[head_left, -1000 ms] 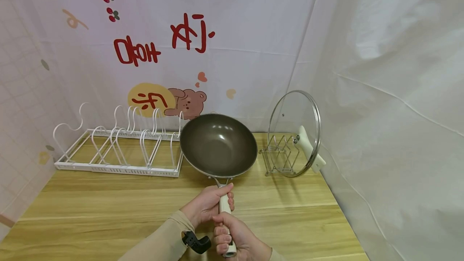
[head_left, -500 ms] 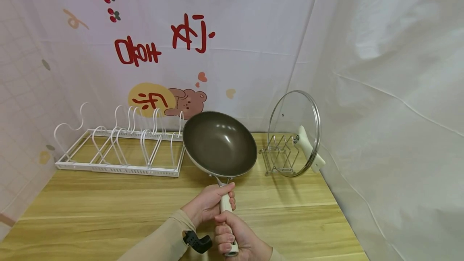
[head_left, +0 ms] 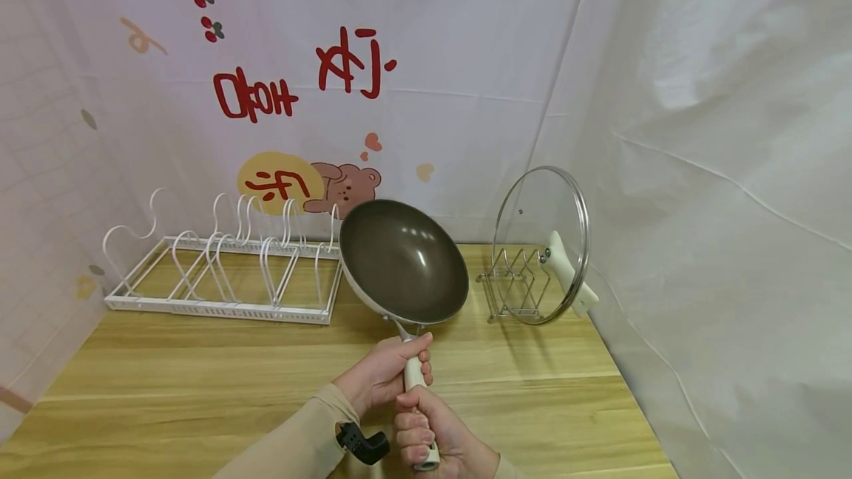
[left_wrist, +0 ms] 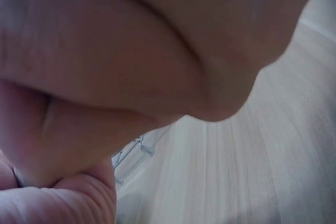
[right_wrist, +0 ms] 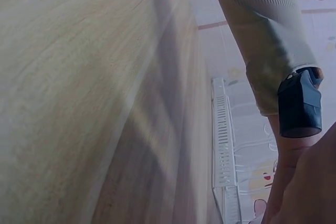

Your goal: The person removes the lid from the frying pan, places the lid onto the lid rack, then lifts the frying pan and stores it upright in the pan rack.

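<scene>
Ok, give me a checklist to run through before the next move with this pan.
1. Left hand gripping the handle near the pan: ok.
2. Right hand gripping the handle's end: ok.
3. Pan empty: ok.
4. Pan level: not ok, it is tilted.
5. Pan clear of the white rack: cannot tell, its edge overlaps the rack's end in the head view.
6. Lid standing upright at the wire rack: ok.
</scene>
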Tool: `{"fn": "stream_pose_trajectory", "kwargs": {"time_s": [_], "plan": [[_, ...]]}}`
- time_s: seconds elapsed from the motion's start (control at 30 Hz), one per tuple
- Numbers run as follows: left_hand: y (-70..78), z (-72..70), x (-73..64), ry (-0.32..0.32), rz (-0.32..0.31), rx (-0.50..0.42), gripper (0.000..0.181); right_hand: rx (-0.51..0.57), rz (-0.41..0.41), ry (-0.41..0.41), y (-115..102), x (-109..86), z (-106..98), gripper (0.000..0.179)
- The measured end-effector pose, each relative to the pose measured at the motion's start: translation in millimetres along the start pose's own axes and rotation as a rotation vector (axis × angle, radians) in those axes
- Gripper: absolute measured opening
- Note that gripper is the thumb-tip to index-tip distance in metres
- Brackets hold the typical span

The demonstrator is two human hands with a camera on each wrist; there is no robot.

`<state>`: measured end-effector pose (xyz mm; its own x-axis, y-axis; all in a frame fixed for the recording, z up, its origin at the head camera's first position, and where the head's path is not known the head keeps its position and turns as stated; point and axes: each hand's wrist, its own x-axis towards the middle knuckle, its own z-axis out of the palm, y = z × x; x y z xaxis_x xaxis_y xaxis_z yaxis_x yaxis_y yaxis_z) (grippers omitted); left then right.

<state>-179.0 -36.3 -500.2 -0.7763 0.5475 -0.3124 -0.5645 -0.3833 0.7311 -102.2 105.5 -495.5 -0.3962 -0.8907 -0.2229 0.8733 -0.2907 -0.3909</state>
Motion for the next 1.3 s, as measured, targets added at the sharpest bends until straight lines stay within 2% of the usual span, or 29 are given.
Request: {"fn": "stream_pose_trajectory", "kwargs": {"time_s": [0.17, 0.4, 0.8, 1.03, 1.3], "plan": [[1.6, 2.7, -0.9, 0.012, 0.018, 0.005, 0.021, 0.046, 0.02, -0.002, -1.6, -2.3, -0.9, 0.044], [2.6, 4.2, -1.2, 0.015, 0.015, 0.014, 0.021, 0.045, 0.018, -0.01, -2.8, -3.7, -0.9, 0.044], [4.3, 5.8, -2.5, 0.003, 0.022, 0.026, 0.02, 0.072, -0.05, -0.098, -1.5, -5.4, -3.9, 0.027], [5.6, 6.0, -3.6, -0.013, 0.019, 0.041, 0.021, 0.026, -0.069, -0.14, -2.2, -5.9, -3.8, 0.028], [8.5, 7.0, -5.0, -0.023, 0.014, 0.058, 0.022, 0.059, -0.065, -0.179, -3.3, -4.9, -8.5, 0.029]]}}
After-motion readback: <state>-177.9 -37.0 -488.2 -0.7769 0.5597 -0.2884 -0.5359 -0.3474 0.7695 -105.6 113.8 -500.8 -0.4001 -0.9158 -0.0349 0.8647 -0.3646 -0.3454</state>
